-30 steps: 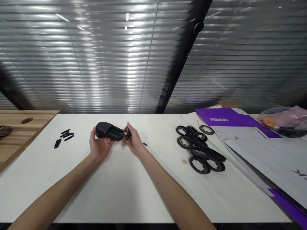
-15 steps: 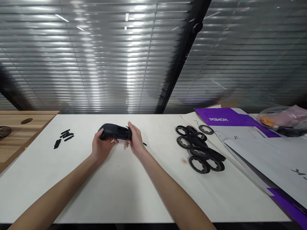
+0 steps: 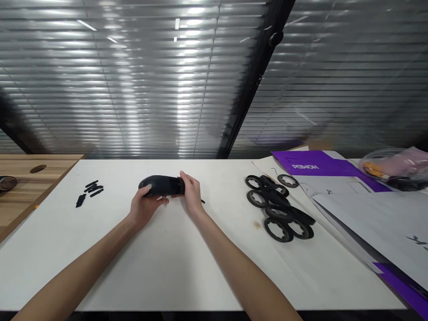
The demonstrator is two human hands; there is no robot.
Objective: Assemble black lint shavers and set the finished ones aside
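Ring [image 3: 182, 185] has been brought up against the right end of the black device [image 3: 159, 183], held over the white table [image 3: 167, 263], body gripped by left hand [image 3: 143, 207], ring by right hand [image 3: 193, 193]; seating can't be told, loose rings [image 3: 277, 196] and strips [image 3: 94, 188] left lying.

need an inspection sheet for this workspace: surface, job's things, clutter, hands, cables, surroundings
Surface: white table, with a brownish mark near the rings
Job's things: black device, held up between both hands
Clutter: rings piled at right; black strips at left; purple-and-white packaging and a clear bag at far right
Hands: left hand grips the device's left end; right hand is around its right end
Cables: nothing seen for sure; the bag's contents are unclear
Surroundings: blinds behind; wooden surface at left
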